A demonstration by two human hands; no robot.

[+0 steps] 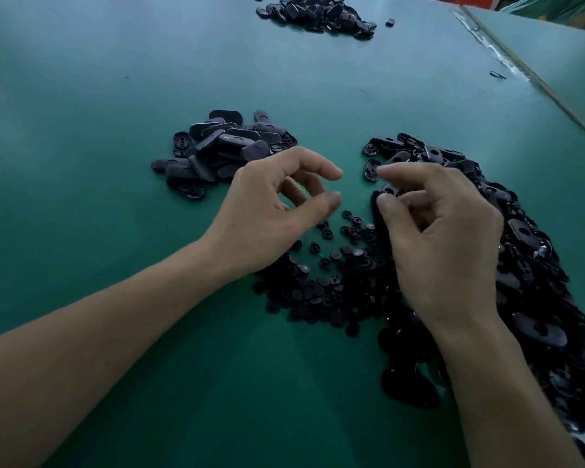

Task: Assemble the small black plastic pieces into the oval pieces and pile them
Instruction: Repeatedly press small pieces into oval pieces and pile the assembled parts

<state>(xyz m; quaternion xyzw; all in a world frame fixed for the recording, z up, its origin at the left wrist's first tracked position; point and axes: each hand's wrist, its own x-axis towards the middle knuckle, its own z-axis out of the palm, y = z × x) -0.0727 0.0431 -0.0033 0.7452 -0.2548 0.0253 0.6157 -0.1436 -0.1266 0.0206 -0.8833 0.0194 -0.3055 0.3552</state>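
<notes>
Small round black pieces (331,282) lie scattered on the green table in front of me. A long heap of black oval pieces (527,271) runs down the right side. A smaller pile of oval pieces (223,150) sits at centre left, just beyond my left hand (271,214). That hand hovers over the round pieces with thumb and fingers apart and nothing in them. My right hand (443,238) is beside the right heap, thumb and fingers pinched on a black oval piece (387,190) that is mostly hidden by the fingers.
Another heap of black oval pieces (318,13) lies at the far edge of the green table (149,96). One stray piece (389,21) sits beside it. A seam with a raised edge (527,79) runs diagonally at the right.
</notes>
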